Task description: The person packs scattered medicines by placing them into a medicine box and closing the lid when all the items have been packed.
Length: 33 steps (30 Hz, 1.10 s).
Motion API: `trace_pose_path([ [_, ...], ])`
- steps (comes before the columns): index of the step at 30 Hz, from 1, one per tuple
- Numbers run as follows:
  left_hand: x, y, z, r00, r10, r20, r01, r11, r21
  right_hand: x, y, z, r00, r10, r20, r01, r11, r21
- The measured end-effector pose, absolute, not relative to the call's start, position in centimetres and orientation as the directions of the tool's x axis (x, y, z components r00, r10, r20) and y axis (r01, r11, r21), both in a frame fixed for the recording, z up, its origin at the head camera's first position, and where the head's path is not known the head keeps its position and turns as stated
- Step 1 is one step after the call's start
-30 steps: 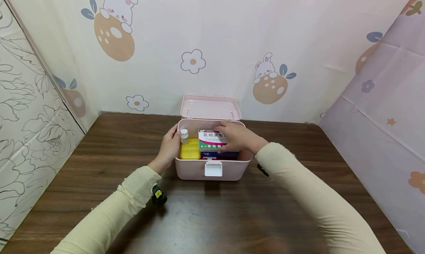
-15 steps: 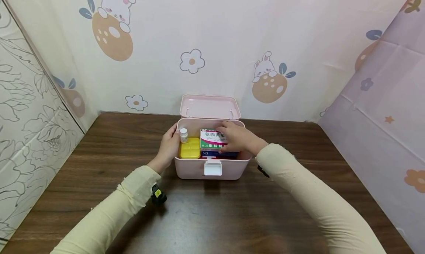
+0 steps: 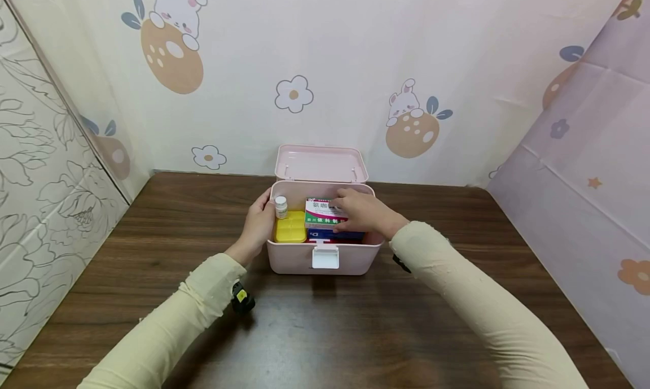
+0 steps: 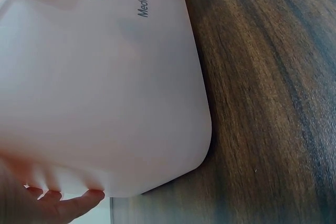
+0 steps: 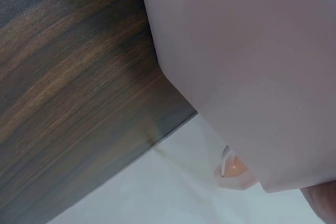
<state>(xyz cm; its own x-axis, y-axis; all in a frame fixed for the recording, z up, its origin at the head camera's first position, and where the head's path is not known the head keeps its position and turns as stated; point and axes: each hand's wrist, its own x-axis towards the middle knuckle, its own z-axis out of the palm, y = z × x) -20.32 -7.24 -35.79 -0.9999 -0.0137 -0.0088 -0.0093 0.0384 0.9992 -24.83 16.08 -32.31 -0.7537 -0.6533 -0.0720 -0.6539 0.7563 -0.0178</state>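
A pink medicine chest [image 3: 291, 260] stands on the table, its lid [image 3: 322, 164] raised at the back. My left hand [image 3: 258, 226] grips the chest's left wall, thumb at the rim; in the left wrist view its fingers [image 4: 79, 205] lie along the outside. Reaching inside, my right hand [image 3: 363, 209] holds a white, green and magenta medicine box [image 3: 320, 213] at its right part, thumb at the front edge. Beneath that lies a dark blue box [image 3: 330, 235]. A white pill bottle [image 3: 281, 207] and a yellow case [image 3: 291, 227] sit at the chest's left. The right hand's far fingertips are partly hidden.
The chest's white latch [image 3: 325, 258] hangs down in front. Around the chest spreads the dark wooden table [image 3: 325, 332]. A patterned curtain [image 3: 345, 56] rises behind the table's back edge.
The medicine box has shifted slightly towards the back of the chest, and more of the blue box shows below it. My right fingers moved a little with it. My left hand stays put.
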Motion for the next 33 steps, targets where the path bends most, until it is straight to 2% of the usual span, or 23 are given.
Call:
trace_pose_path([
  [4, -20.3, -7.2, -35.6, -1.000, -0.010, -0.026, -0.026, 0.048, 0.999, -24.8, 16.3, -32.2, -0.749, -0.660, -0.064, -0.659, 0.751, -0.032],
  [9, -20.6, -7.4, -35.4, -0.999, 0.026, -0.043, -0.041, 0.079, 0.996, -24.3, 17.0, -31.2, -0.769, -0.640, -0.006, -0.636, 0.765, -0.104],
  [12, -20.4, -8.4, -35.0, -0.997, 0.064, -0.042, -0.031, 0.160, 0.987, -23.4, 17.7, -30.4, -0.770, -0.634, 0.076, -0.638, 0.757, -0.143],
  [15, -19.7, -10.1, -34.1, -0.994, 0.104, 0.044, 0.075, 0.317, 0.946, -22.1, 18.7, -29.4, -0.755, -0.627, 0.191, -0.654, 0.743, -0.146],
  [18, -18.3, -12.0, -32.7, -0.972, 0.156, 0.174, 0.231, 0.525, 0.819, -20.6, 20.1, -28.6, -0.724, -0.612, 0.317, -0.671, 0.731, -0.122],
  [22, -15.7, -14.2, -31.1, -0.924, 0.248, 0.291, 0.372, 0.762, 0.530, -18.7, 22.3, -27.9, -0.702, -0.589, 0.400, -0.670, 0.736, -0.091],
  [25, -13.7, -15.5, -30.4, -0.896, 0.325, 0.302, 0.410, 0.867, 0.282, -17.3, 24.0, -27.4, -0.750, -0.554, 0.362, -0.622, 0.777, -0.098],
  [27, -12.6, -16.3, -30.2, -0.888, 0.360, 0.287, 0.415, 0.896, 0.159, -16.4, 25.2, -27.2, -0.802, -0.514, 0.303, -0.565, 0.818, -0.108],
  [29, -11.7, -16.9, -30.3, -0.885, 0.382, 0.266, 0.416, 0.905, 0.087, -15.6, 26.2, -27.0, -0.846, -0.474, 0.244, -0.509, 0.854, -0.105],
  [33, -10.8, -17.7, -31.0, -0.890, 0.383, 0.248, 0.410, 0.909, 0.069, -14.4, 27.9, -27.1, -0.892, -0.421, 0.164, -0.438, 0.895, -0.086],
])
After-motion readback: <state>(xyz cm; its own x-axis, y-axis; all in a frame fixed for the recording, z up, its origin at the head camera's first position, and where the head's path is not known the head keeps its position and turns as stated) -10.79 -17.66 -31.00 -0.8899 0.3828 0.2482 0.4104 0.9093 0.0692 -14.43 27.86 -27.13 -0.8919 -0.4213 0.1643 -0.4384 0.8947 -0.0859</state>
